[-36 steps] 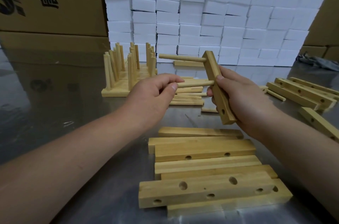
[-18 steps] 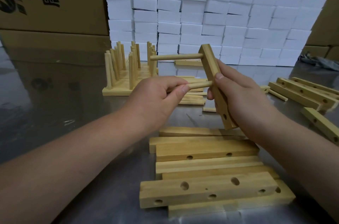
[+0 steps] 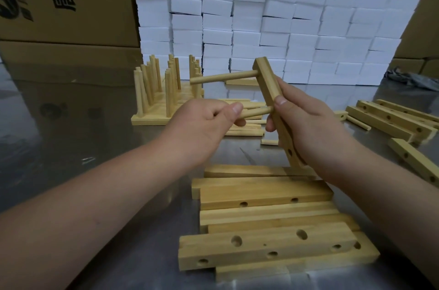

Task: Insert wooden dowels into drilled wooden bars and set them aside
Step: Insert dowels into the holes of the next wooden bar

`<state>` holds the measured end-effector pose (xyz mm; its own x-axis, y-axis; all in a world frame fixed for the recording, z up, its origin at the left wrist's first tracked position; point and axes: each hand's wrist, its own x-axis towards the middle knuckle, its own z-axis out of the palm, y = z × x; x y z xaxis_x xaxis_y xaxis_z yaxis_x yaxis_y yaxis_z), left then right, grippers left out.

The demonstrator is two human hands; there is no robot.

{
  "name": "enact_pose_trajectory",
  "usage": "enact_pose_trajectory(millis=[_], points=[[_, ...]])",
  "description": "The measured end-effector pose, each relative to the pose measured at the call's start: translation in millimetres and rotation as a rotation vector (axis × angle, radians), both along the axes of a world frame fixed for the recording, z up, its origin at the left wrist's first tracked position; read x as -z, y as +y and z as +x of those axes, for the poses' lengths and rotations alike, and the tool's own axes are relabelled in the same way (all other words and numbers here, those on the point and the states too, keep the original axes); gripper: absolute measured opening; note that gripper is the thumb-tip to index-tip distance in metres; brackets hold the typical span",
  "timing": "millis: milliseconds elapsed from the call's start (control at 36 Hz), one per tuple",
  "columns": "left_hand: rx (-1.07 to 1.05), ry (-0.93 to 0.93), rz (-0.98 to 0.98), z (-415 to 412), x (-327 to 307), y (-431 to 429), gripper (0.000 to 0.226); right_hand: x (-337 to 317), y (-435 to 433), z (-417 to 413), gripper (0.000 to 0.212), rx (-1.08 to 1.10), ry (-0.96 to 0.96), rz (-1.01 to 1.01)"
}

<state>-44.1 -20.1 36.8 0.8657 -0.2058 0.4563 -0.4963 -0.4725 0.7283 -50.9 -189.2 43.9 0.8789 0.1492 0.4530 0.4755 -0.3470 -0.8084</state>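
Over the last second the left hand (image 3: 202,128) has drawn closer to the pale drilled wooden bar (image 3: 268,85), which the right hand (image 3: 308,123) grips tilted above the shiny metal counter (image 3: 71,135). The left hand pinches a short round wooden dowel (image 3: 257,111) with its tip at the bar's side, below a seated wooden dowel (image 3: 223,77).
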Motion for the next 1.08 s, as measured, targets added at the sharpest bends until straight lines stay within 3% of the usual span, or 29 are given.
enact_pose_trajectory(millis=[167, 250, 361, 500, 695, 833, 1083], points=[[0.007, 0.158, -0.267, 13.6, 1.9, 6.1, 0.04, 5.6, -1.4, 13.6, 0.04, 0.149, 0.084, 0.086], [-0.01, 0.23, -0.354, 18.2, 4.2, 10.0, 0.04, 1.3, -11.4, 22.0, 0.03, 0.283, 0.126, 0.212], [-0.017, 0.287, -0.16, 18.2, 12.5, 9.1, 0.039, -2.4, -25.2, 35.6, 0.03, 0.414, 0.257, 0.357], [0.087, 0.291, 0.049, 14.6, 17.7, 9.7, 0.051, 4.2, -33.0, 49.1, 0.031, 0.487, 0.377, 0.322], [0.159, 0.339, 0.111, 19.4, 23.4, 15.6, 0.059, 10.2, -28.6, 57.7, 0.035, 0.437, 0.474, 0.316], [0.318, 0.327, 0.14, 22.7, 23.9, 15.6, 0.064, 22.3, -24.7, 55.1, 0.036, 0.271, 0.455, 0.257], [0.337, 0.365, 0.325, 34.0, 29.0, 12.0, 0.071, 27.2, -22.6, 56.7, 0.044, -0.022, 0.457, 0.158]])
